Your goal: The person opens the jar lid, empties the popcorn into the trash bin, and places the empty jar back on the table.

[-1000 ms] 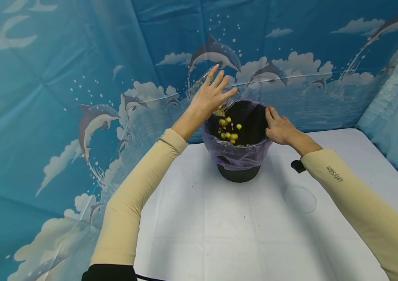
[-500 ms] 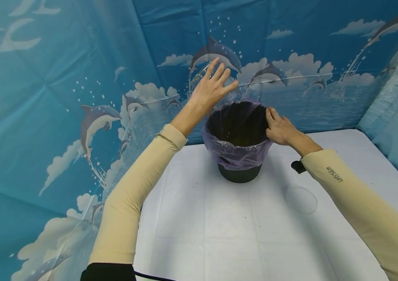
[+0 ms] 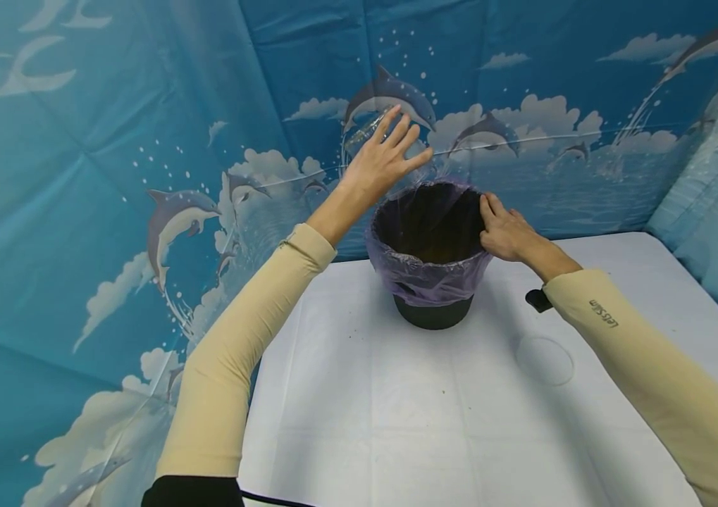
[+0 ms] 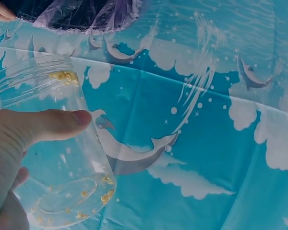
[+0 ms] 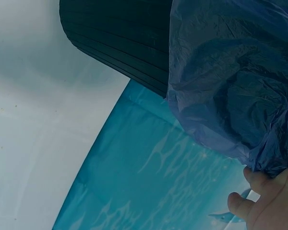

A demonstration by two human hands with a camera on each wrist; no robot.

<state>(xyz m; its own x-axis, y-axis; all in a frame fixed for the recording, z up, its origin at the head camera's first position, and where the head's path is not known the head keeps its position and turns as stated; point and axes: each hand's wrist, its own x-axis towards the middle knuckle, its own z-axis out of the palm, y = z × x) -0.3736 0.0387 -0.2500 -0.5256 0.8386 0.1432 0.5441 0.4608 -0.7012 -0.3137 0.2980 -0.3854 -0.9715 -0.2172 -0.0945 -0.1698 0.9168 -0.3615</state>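
Note:
My left hand (image 3: 384,162) is raised at the near left of a dark bin (image 3: 432,317), gripping a clear jar (image 4: 62,158). In the left wrist view the thumb presses along the jar's side, and yellow crumbs (image 4: 105,196) cling near its base and below its threaded mouth. A thin purple bag (image 3: 425,282) lines the bin and folds down over the outside. At the bin's right side, my right hand (image 3: 506,229) holds the bagged rim, fingers over the edge. The bin's inside looks dark, its contents hard to make out.
The bin stands at the back of a white-covered table (image 3: 409,408), close to a blue dolphin-print curtain (image 3: 270,84). A faint ring (image 3: 545,360) shows on the cloth by the right forearm, with a few tiny specks scattered about.
Yellow pieces were tumbling from the jar into the bin a second ago; none are falling now. My left hand has risen slightly with the jar. The right hand has stayed on the rim.

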